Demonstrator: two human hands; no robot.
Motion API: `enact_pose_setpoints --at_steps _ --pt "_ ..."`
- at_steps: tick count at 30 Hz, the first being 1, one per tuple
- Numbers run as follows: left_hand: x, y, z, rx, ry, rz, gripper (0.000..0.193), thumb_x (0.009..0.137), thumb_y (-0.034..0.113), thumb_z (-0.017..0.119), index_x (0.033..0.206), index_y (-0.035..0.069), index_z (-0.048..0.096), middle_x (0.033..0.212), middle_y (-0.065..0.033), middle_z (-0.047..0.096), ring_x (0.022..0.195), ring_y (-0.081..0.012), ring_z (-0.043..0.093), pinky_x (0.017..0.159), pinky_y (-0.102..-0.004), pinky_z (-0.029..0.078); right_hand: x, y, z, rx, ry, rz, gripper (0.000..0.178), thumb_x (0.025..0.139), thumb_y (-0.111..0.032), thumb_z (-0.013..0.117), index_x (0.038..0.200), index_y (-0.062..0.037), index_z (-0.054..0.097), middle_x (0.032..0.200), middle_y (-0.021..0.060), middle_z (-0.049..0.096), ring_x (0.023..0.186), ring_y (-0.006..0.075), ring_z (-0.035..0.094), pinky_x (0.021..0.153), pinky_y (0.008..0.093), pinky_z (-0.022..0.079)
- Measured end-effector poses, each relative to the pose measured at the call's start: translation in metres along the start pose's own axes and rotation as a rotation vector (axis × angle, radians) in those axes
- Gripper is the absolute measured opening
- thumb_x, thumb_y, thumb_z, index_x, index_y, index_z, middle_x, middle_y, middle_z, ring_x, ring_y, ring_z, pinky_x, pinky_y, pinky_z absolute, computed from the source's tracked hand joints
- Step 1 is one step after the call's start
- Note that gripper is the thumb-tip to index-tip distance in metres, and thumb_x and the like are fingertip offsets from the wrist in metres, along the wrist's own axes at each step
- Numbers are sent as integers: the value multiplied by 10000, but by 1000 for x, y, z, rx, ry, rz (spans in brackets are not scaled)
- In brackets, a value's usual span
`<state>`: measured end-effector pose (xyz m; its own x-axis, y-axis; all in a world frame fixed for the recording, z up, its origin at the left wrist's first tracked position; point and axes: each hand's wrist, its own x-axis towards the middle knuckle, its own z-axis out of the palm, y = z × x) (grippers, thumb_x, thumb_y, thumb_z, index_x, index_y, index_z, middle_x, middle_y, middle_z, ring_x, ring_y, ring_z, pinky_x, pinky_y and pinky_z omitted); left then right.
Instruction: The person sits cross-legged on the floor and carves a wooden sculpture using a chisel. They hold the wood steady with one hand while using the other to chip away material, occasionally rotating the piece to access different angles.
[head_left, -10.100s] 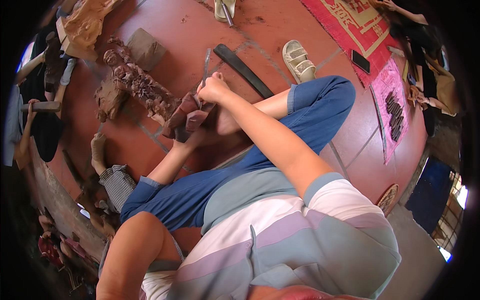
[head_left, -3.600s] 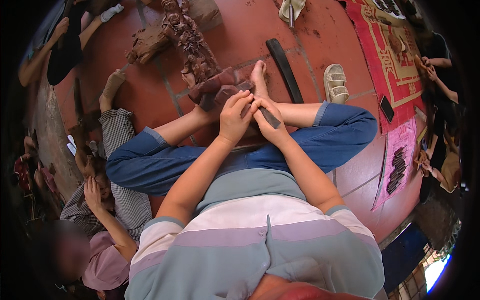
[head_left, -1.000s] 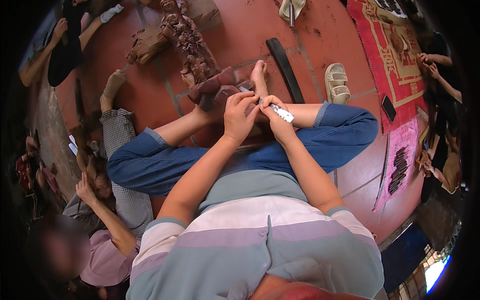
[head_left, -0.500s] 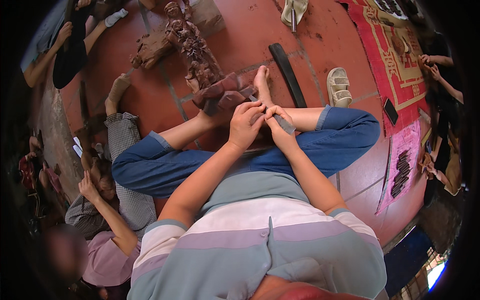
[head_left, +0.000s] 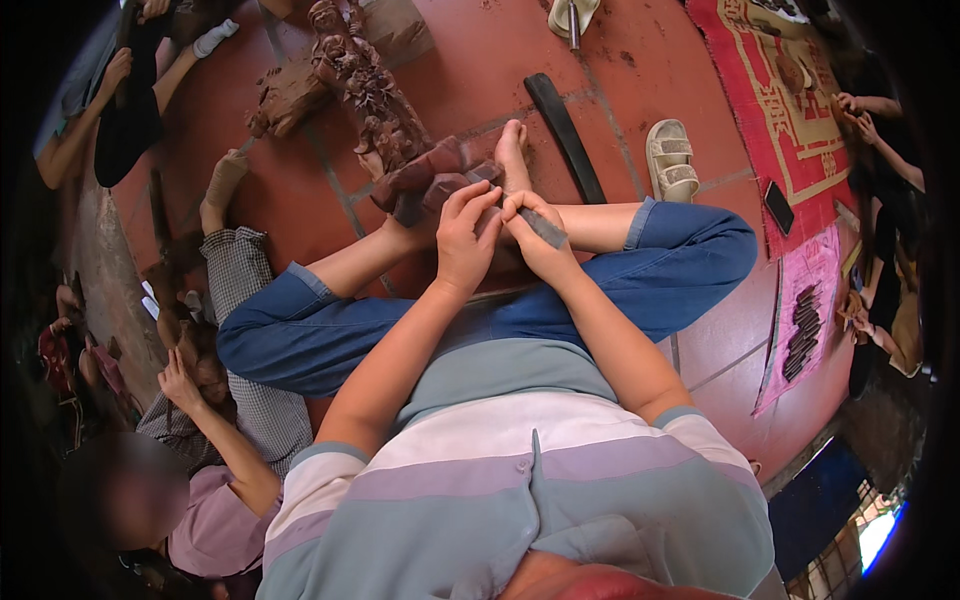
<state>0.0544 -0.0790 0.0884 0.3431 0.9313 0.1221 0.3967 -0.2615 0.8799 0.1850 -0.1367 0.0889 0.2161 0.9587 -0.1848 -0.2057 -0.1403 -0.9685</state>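
My right hand point(head_left: 540, 258) is closed on a flat grey piece point(head_left: 546, 232), whose squared end sticks out beside the thumb. Whether it is stone or abrasive sheet, I cannot tell. Close beside it, my left hand point(head_left: 463, 245) has curled fingers and a bent thumb; anything between its fingertips is hidden. Both hands meet over my crossed legs, just before the blocky base point(head_left: 430, 178) of a reddish-brown wood carving point(head_left: 368, 95). The carving leans away to the far left, dense with carved figures and leaves.
A long dark bar point(head_left: 565, 135) lies beyond my right hand, with a sandal point(head_left: 672, 160) to its right. Rightward are a red patterned mat point(head_left: 745, 110), a phone point(head_left: 778, 207) and a pink cloth point(head_left: 775, 375) bearing dark tools point(head_left: 804, 335). People sit on both sides.
The whole view has shifted slightly. My hands stay close together before the carving's base, and the left fingers look a little more raised. The grey piece remains in my right hand.
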Motion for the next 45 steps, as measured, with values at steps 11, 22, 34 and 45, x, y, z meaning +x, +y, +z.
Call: enact_pose_setpoints --at_steps 11,22,34,45 --pt "-8 4 4 -15 -30 -34 324 822 24 676 1145 37 658 1205 -132 601 1103 -288 600 935 -345 494 8 -1 -4 1 -60 -7 53 921 -20 521 881 -52 536 859 -41 493 796 21 443 704 172 380" --pt "-14 6 4 -54 -51 -7 323 846 48 670 1166 27 635 1242 -165 581 1098 -307 613 928 -360 500 -1 -8 -2 -151 -50 -23 23 830 4 510 835 -12 525 806 94 547 784 192 547 740 293 444" --pt "-16 13 -2 -101 -169 -36 348 850 21 644 1198 22 629 1282 -166 578 1158 -311 591 967 -360 481 -9 0 -5 -83 -2 -52 31 894 -18 525 868 -33 530 806 4 520 754 64 486 678 214 412" --pt "-13 16 -4 -99 -187 4 431 819 -13 635 1245 40 610 1330 -179 549 1246 -345 522 1032 -392 436 -8 -13 3 -125 25 -74 49 884 -13 501 840 -24 519 810 35 522 783 101 506 725 238 428"
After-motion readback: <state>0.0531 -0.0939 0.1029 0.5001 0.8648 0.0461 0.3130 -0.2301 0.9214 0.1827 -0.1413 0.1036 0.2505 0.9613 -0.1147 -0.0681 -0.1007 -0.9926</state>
